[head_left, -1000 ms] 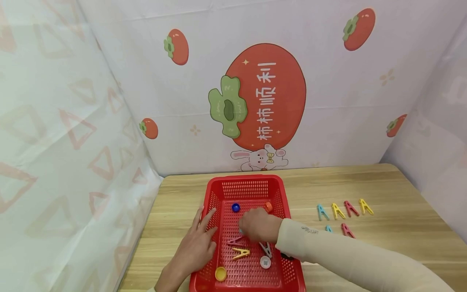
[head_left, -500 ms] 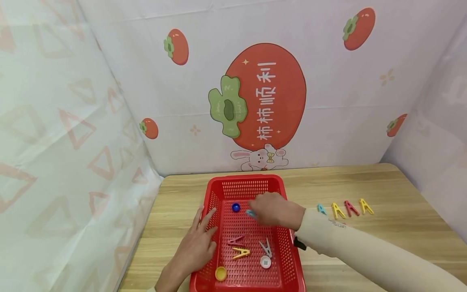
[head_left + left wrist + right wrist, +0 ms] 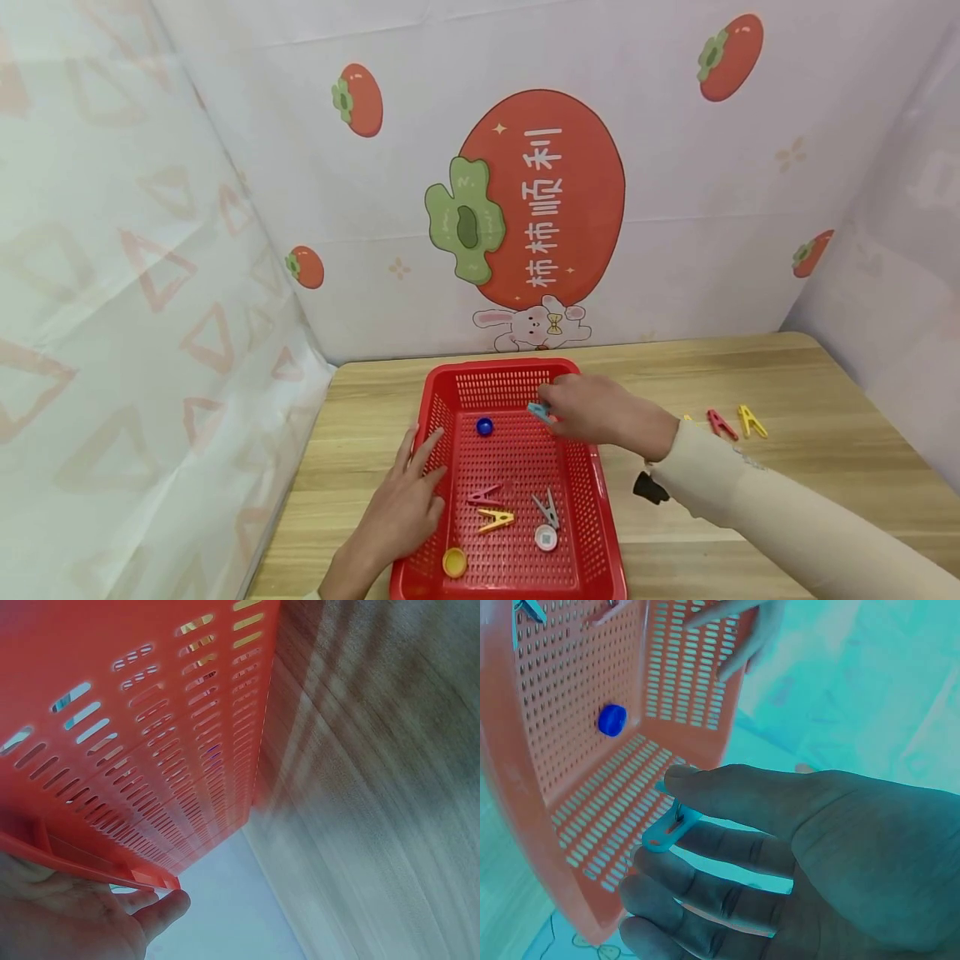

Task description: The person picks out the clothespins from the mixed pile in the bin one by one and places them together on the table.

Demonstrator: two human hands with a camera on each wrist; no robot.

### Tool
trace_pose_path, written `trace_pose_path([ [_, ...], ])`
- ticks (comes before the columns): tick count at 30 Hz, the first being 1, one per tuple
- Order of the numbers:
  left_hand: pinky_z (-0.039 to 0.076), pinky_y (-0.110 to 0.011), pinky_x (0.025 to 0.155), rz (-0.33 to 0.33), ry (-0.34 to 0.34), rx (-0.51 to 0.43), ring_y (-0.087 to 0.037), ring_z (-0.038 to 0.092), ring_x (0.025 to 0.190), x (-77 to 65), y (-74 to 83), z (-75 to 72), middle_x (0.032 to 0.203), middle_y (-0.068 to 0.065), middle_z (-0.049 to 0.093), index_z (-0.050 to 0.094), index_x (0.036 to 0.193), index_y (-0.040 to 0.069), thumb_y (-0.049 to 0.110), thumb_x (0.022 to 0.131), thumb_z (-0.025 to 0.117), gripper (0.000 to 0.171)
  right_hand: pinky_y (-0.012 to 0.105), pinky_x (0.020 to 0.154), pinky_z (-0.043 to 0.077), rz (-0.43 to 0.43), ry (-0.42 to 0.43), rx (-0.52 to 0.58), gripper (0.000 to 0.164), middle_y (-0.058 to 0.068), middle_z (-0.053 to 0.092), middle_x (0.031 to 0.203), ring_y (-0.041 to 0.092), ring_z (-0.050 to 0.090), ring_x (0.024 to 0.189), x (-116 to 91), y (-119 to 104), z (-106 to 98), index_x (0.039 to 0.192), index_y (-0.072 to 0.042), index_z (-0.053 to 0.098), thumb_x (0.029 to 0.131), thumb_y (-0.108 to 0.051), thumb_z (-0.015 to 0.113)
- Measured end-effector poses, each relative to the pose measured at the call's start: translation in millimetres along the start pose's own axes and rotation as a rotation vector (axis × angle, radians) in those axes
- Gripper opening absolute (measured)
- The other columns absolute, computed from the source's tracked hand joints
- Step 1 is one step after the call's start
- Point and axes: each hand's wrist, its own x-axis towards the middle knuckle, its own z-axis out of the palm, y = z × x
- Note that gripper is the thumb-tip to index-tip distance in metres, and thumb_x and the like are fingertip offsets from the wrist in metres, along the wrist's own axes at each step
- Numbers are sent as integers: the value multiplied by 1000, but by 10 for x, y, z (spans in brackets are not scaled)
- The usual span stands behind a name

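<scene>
A red mesh basket (image 3: 609,521) stands on the wooden table. My left hand (image 3: 405,504) rests on its left rim, fingers spread and fairly straight over the edge. My right hand (image 3: 603,410) hovers at the basket's far right corner, pinching a light blue clothespin (image 3: 667,831) between thumb and fingers. On the basket floor lie a pink clothespin (image 3: 484,495), a yellow clothespin (image 3: 496,521) and a grey clothespin (image 3: 549,509). Bottle caps lie there too: a blue cap (image 3: 484,427), a white cap (image 3: 546,538) and a yellow cap (image 3: 454,562).
Right of the basket on the table, a red clothespin (image 3: 722,425) and a yellow clothespin (image 3: 752,422) lie side by side. Another yellow one is mostly behind my right sleeve (image 3: 780,500). A printed cloth wall (image 3: 660,275) rises behind the table.
My right hand has lifted the light blue clothespin from the middle of the basket and moved right and back with it. The orange cap is now hidden behind that hand. My left hand has stayed put.
</scene>
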Motion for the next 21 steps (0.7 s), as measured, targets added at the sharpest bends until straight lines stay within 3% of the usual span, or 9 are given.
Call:
trace_pose_path([
  [7,32,-62,132,10,9,1,-47,14,168,13,-14,23,176,-16,36,78,124,-6,9,94,74,34,24,63,50,4,19,4,26,0,61,82,13,53,72,-91,131,-55,106,-9,72,94,-28,85],
  [14,28,-60,135,15,13,12,-48,14,168,12,-19,53,175,-17,36,78,124,-6,10,95,73,34,26,64,58,57,16,64,25,6,69,92,14,59,74,-224,256,-116,109,-8,72,94,-23,85],
  [21,29,-62,134,4,16,-4,-46,12,168,19,-21,39,175,-17,36,77,125,-7,9,95,73,34,37,73,67,103,35,98,28,9,76,106,17,67,84,-334,404,-137,113,-11,73,93,-26,86],
])
